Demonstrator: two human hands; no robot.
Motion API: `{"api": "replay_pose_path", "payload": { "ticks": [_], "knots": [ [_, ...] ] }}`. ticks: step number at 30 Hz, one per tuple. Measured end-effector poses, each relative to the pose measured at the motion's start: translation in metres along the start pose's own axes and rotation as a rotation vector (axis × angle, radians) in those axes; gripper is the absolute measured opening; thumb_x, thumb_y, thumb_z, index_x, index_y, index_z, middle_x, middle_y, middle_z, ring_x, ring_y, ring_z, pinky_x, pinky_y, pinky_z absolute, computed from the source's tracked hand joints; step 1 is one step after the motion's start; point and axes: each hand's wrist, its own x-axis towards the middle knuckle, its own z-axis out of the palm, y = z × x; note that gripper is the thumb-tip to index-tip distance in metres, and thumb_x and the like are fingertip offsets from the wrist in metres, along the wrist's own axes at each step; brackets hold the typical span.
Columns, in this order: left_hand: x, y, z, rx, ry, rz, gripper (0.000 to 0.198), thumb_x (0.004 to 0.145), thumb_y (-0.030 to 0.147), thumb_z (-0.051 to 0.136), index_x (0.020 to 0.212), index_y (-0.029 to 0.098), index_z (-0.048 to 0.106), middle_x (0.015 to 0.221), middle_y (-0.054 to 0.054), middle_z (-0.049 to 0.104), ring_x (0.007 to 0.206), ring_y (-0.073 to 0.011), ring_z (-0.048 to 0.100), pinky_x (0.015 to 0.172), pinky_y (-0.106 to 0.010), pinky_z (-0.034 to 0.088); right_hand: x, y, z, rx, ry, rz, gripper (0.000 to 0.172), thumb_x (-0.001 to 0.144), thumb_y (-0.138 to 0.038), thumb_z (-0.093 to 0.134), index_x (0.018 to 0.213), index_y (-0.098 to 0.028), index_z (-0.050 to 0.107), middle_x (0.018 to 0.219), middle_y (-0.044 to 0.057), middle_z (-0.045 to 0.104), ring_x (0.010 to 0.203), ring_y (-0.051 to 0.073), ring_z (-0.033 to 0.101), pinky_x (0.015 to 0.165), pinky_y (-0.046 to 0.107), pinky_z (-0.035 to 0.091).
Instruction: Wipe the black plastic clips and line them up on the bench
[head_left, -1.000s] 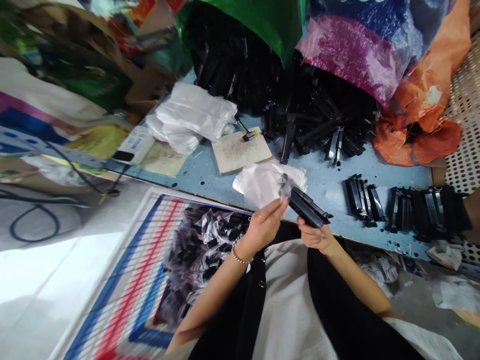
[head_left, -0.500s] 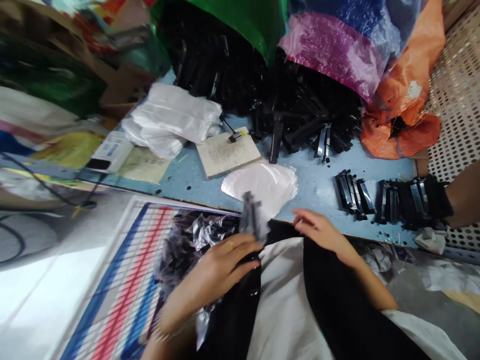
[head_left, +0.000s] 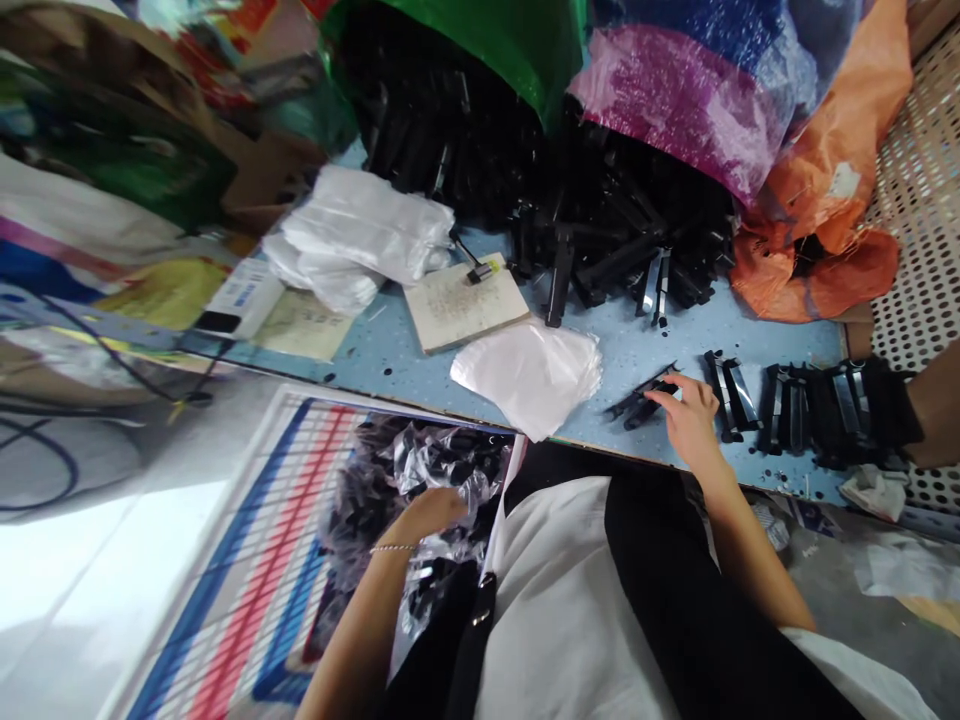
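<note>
My right hand (head_left: 691, 418) pinches a pair of slim black plastic parts (head_left: 641, 396) just above the blue tabletop. Beside it, several more black parts (head_left: 733, 395) lie in a row. Down at the lower left, my left hand (head_left: 433, 512) reaches among black parts in clear plastic bags (head_left: 450, 450); its fingertips are hidden, so its grip does not show. A fanned stack of clear plastic bags (head_left: 529, 372) rests near the table edge, between my two hands.
A heap of black parts (head_left: 555, 230) spills from green and purple sacks at the back. Left of it are a pile of clear bags (head_left: 367, 225) and a cardboard pad (head_left: 465, 305). A striped woven sack (head_left: 262, 560) stands below; an orange sack (head_left: 825, 250) sits right.
My left hand has moved down among the bagged parts, away from the table edge, and the bagged piece it held no longer shows in it. My right hand has gone right and grasped black parts.
</note>
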Motion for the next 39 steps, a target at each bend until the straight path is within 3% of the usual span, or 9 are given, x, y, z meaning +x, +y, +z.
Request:
{"api": "replay_pose_path", "payload": {
  "ticks": [4,6,8,13,18,21,25,32,39],
  "knots": [
    [0.012,0.074,-0.043,-0.247,0.545,0.311,0.031,0.095,0.041,0.048,0.094,0.021,0.071,0.08,-0.003,0.071,0.073,-0.0174,0.068,0.072,-0.027,0.052,-0.001,-0.009,0.004,0.11,0.112,0.129,0.034,0.094,-0.024,0.049,0.125,-0.017,0.061,0.127,0.018,0.053,0.116,0.029,0.051,0.096,0.045,0.044],
    [0.031,0.117,-0.055,-0.221,0.851,0.505,0.026,0.096,0.037,0.053,0.096,0.019,0.072,0.094,-0.008,0.07,0.089,-0.0201,0.067,0.085,-0.032,0.053,-0.004,-0.012,0.002,0.133,0.027,0.283,0.047,0.093,-0.043,0.057,0.129,-0.012,0.053,0.117,0.019,0.059,0.107,0.03,0.059,0.087,0.042,0.048],
    [0.054,0.149,-0.061,-0.131,0.978,0.584,0.016,0.091,0.029,0.061,0.092,0.017,0.072,0.1,-0.012,0.068,0.096,-0.0234,0.065,0.091,-0.038,0.053,-0.008,-0.012,-0.004,0.124,-0.167,0.453,0.057,0.091,-0.055,0.059,0.129,-0.013,0.05,0.102,0.014,0.067,0.093,0.029,0.065,0.076,0.037,0.048],
    [0.085,0.164,-0.07,-0.259,0.896,0.446,0.016,0.083,0.016,0.067,0.068,0.018,0.061,0.082,-0.006,0.064,0.08,-0.0192,0.063,0.077,-0.032,0.052,-0.011,-0.012,-0.026,0.053,-0.571,0.524,0.04,0.096,-0.057,0.048,0.099,-0.02,0.061,0.086,0.008,0.071,0.083,0.025,0.068,0.067,0.03,0.041],
    [0.079,0.142,-0.084,-0.588,0.728,0.357,0.008,0.083,0.026,0.064,0.081,0.018,0.064,0.07,0.001,0.066,0.066,-0.0139,0.062,0.065,-0.025,0.048,-0.002,-0.02,-0.026,-0.084,-0.434,0.482,0.026,0.092,-0.03,0.048,0.108,-0.014,0.063,0.107,0.017,0.07,0.092,0.027,0.067,0.074,0.033,0.043],
    [0.081,0.139,-0.08,-0.588,0.754,0.425,0.01,0.081,0.015,0.055,0.084,0.018,0.065,0.08,-0.001,0.07,0.076,-0.015,0.067,0.072,-0.027,0.053,0.0,-0.023,-0.018,0.362,-0.368,0.449,0.027,0.088,-0.027,0.049,0.109,-0.016,0.064,0.104,0.012,0.069,0.093,0.026,0.064,0.08,0.035,0.045],
    [0.09,0.139,-0.071,-0.433,0.817,0.648,0.033,0.081,0.006,0.047,0.102,0.016,0.07,0.114,-0.01,0.072,0.109,-0.0207,0.067,0.101,-0.039,0.053,-0.005,-0.043,0.001,1.246,-0.512,0.394,0.02,0.083,-0.036,0.061,0.095,-0.021,0.067,0.094,0.006,0.069,0.081,0.02,0.06,0.071,0.031,0.049],
    [0.068,0.126,-0.075,-0.159,0.979,0.691,0.052,0.092,0.006,0.041,0.141,0.017,0.054,0.139,-0.014,0.059,0.132,-0.0223,0.056,0.114,-0.043,0.047,0.015,-0.085,0.055,1.783,-0.932,0.527,0.033,0.085,-0.046,0.055,0.085,-0.014,0.063,0.064,0.0,0.057,0.04,0.004,0.022,0.035,0.019,0.019],
    [0.017,0.161,-0.036,0.012,0.787,1.075,0.063,0.098,0.006,0.035,0.158,0.021,0.028,0.147,-0.015,0.052,0.137,-0.0216,0.052,0.112,-0.039,0.051,0.02,-0.096,0.053,1.527,-0.497,0.574,0.02,0.085,-0.04,0.063,0.089,-0.021,0.061,0.067,-0.002,0.059,0.051,0.011,0.05,0.049,0.023,0.046]
  ]
}}
